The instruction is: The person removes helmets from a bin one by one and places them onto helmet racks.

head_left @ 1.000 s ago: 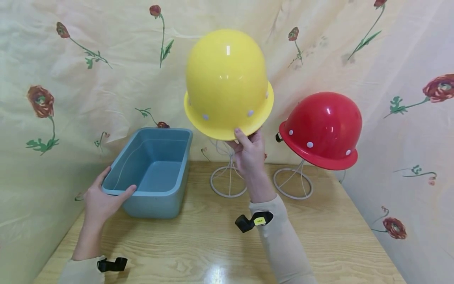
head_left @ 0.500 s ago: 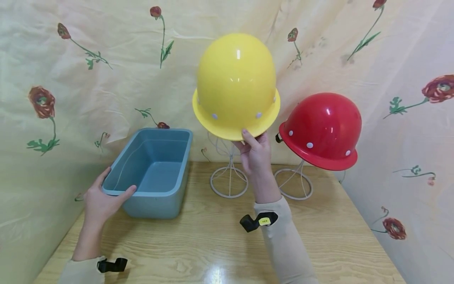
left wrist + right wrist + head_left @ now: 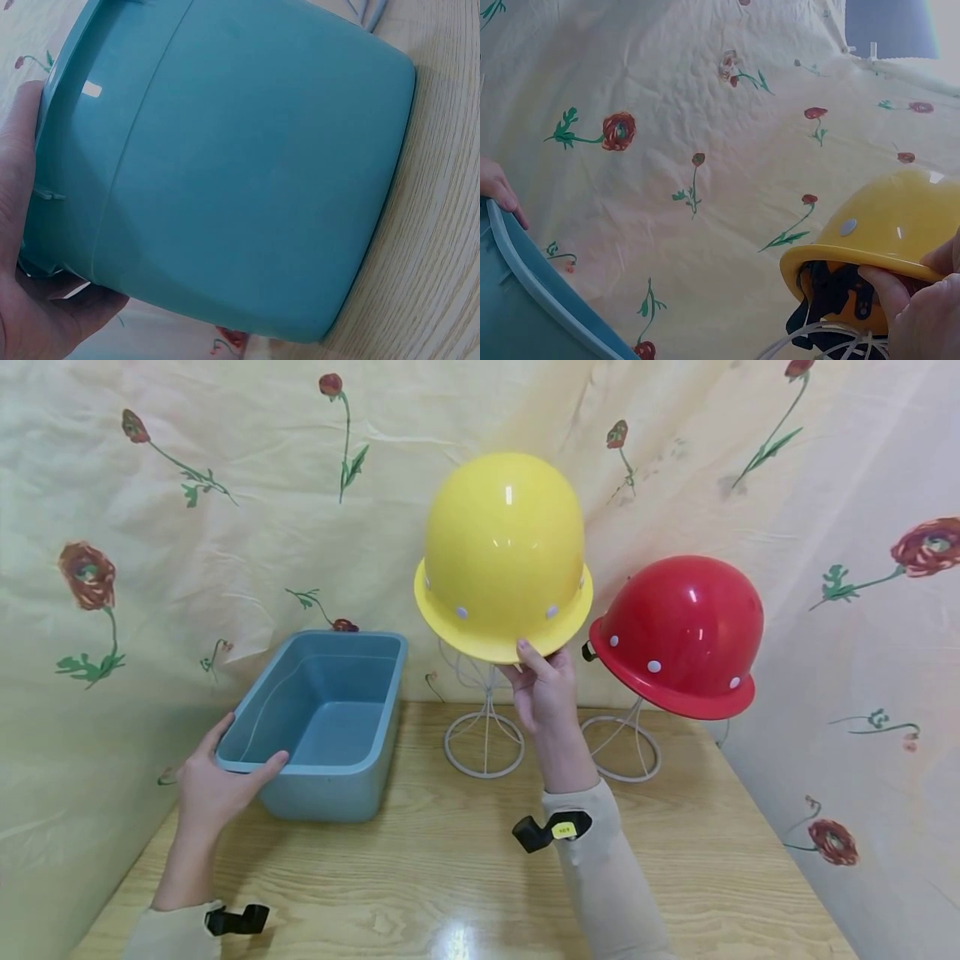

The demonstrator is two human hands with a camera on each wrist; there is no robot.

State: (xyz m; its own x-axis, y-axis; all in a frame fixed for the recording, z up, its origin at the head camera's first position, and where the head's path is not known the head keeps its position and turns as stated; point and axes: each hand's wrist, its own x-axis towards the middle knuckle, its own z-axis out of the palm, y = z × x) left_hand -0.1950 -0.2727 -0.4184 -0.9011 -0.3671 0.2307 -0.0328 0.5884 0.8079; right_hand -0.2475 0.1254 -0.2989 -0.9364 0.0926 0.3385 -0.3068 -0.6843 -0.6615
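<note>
My right hand (image 3: 547, 689) pinches the front brim of a yellow hard hat (image 3: 504, 543), thumb on top and fingers underneath. The hat is dome up over a white wire stand (image 3: 486, 747). In the right wrist view, black straps (image 3: 829, 292) hang inside it, and the stand's curved wires (image 3: 840, 330) show at its opening. At the left, my left hand (image 3: 213, 785) grips the near-left corner of a blue plastic tub (image 3: 330, 770), thumb over the rim. The left wrist view shows fingers (image 3: 94, 307) curled beneath that rim, beside the tub's wall (image 3: 247, 165).
A red hard hat (image 3: 686, 631) sits tilted on another white wire stand (image 3: 622, 772) to the right. Everything stands on a wooden table (image 3: 420, 860), backed by a flower-patterned cloth (image 3: 240, 552) that also covers the sides.
The right hand has carried the yellow hard hat rightward, over the middle stand, then lowered it a little. The left hand and tub have stayed put.
</note>
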